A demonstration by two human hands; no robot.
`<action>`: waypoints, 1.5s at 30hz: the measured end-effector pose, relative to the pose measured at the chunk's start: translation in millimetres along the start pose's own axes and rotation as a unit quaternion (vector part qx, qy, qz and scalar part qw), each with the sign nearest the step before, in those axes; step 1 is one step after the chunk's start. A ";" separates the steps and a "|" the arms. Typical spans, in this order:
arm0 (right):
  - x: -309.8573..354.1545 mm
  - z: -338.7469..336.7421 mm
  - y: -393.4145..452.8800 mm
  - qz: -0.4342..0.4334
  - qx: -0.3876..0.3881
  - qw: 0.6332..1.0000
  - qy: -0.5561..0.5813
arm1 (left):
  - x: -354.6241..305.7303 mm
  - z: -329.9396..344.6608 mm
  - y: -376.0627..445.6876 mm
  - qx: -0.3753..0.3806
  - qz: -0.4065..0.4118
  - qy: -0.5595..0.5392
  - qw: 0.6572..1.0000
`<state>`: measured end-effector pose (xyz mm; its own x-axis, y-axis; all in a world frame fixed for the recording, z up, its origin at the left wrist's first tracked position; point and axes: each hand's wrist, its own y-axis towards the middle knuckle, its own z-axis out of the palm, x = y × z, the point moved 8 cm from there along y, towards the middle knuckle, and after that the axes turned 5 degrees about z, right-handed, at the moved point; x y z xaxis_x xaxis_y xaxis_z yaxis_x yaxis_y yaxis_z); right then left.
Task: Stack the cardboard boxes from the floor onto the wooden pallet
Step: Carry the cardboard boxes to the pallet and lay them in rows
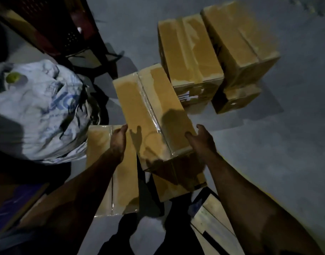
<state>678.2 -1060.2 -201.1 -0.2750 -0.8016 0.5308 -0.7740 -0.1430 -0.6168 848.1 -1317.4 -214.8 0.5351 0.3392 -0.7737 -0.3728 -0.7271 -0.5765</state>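
Note:
A taped cardboard box (pixel 152 111) lies in the middle on top of another box (pixel 169 188). My left hand (pixel 119 138) is at its left side near the front end, fingers straight along the edge. At the box's right front corner, my right hand (pixel 200 138) has its fingers extended. The dim light hides whether either palm presses the cardboard. A low box (pixel 121 181) lies under my left forearm. Slats of the wooden pallet (pixel 213 218) show at the lower right.
Two more box stacks (pixel 191 52) (pixel 239 39) stand behind on the grey floor, the right one on a smaller box (pixel 235 98). A bulging white sack (pixel 38 111) crowds the left side. A dark chair (pixel 66 24) stands at the upper left.

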 end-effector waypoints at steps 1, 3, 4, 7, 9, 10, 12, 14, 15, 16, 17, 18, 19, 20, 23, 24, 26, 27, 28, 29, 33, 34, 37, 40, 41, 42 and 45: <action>-2.1 3.6 16.8 -0.002 0.003 1.000 -0.006 | -0.8 5.2 7.2 -0.008 -0.001 -0.005 1.000; -8.4 15.6 49.0 -0.007 0.019 1.000 -0.016 | 8.1 13.8 31.7 -0.020 -0.001 -0.008 1.000; -11.7 23.4 65.4 -0.010 0.029 0.999 -0.021 | 14.9 16.7 46.7 -0.030 0.000 -0.005 1.000; -23.3 44.4 111.0 -0.005 0.045 0.999 -0.028 | 38.8 28.1 85.9 -0.054 -0.025 0.004 0.998; -28.7 57.4 138.5 -0.003 0.048 0.998 -0.031 | 52.4 39.2 109.0 -0.050 -0.033 -0.002 0.998; -29.8 63.5 151.0 -0.007 0.047 0.998 -0.033 | 59.8 43.5 120.6 -0.048 -0.035 -0.008 0.998; -29.1 74.3 172.5 -0.015 0.044 0.998 -0.032 | 70.4 51.7 137.7 -0.045 -0.044 -0.013 0.998; -25.9 85.5 192.0 -0.020 0.048 0.999 -0.015 | 80.6 56.7 154.7 -0.043 -0.050 -0.009 0.998; -22.7 90.8 199.8 -0.024 0.054 0.998 -0.010 | 84.8 57.7 160.9 -0.046 -0.053 -0.010 0.997; -18.7 95.1 207.4 -0.028 0.058 0.998 -0.006 | 90.2 57.2 168.7 -0.052 -0.055 -0.016 0.997; -14.7 97.8 214.7 -0.031 0.058 0.998 -0.005 | 95.0 57.6 174.9 -0.055 -0.058 -0.023 0.996; -10.7 98.8 221.5 -0.034 0.053 0.998 -0.008 | 99.1 58.9 180.6 -0.054 -0.060 -0.035 0.996; -6.9 99.2 227.2 -0.034 0.049 0.998 -0.010 | 103.0 60.2 186.6 -0.053 -0.061 -0.043 0.996; -4.3 99.8 233.5 -0.034 0.049 0.998 -0.009 | 105.8 60.2 192.2 -0.057 -0.060 -0.051 0.995; 4.1 105.1 245.7 -0.052 0.054 0.997 0.013 | 106.5 59.6 202.4 -0.053 -0.045 -0.078 0.994; 5.0 105.3 248.3 -0.059 0.047 0.997 0.019 | 108.2 59.8 205.7 -0.043 -0.045 -0.090 0.994; 3.8 105.6 250.2 -0.066 0.045 0.997 0.013 | 111.8 60.1 208.4 -0.021 -0.043 -0.099 0.994; 1.8 105.9 249.7 -0.065 0.045 0.997 0.007 | 113.1 61.1 207.7 -0.008 -0.043 -0.100 0.994; 0.4 105.6 246.9 -0.061 0.040 0.997 0.004 | 113.8 62.6 205.1 0.006 -0.046 -0.102 0.994; -2.7 105.0 242.7 -0.054 0.036 0.998 0.000 | 115.0 63.0 201.8 0.013 -0.050 -0.104 0.993; -28.5 106.6 212.0 -0.029 0.034 0.999 -0.020 | 128.0 55.0 179.8 0.026 -0.072 -0.101 0.992; -35.6 106.8 203.0 -0.025 0.035 0.999 -0.022 | 134.9 50.3 172.1 0.026 -0.083 -0.098 0.991; -54.9 106.2 176.5 -0.020 0.042 0.999 -0.013 | 154.0 37.6 148.0 0.012 -0.095 -0.096 0.991; -73.5 109.1 158.5 -0.008 0.051 0.999 0.004 | 166.1 30.6 130.1 -0.005 -0.083 -0.096 0.992; -77.1 110.0 155.8 -0.007 0.052 0.999 0.006 | 168.2 29.6 126.5 -0.007 -0.080 -0.098 0.992; -79.1 110.9 155.4 -0.003 0.053 0.999 0.007 | 170.2 29.7 124.7 -0.009 -0.077 -0.101 0.992; -76.0 113.2 163.1 0.007 0.053 0.998 0.015 | 174.5 29.9 126.9 -0.007 -0.068 -0.069 0.995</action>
<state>637.4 -1088.3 -407.8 -0.3031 -0.7869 0.5376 -0.7055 -0.1940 -0.6817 871.5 -1332.6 -430.9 0.4700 0.5130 -0.7183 -0.2926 -0.6773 -0.6750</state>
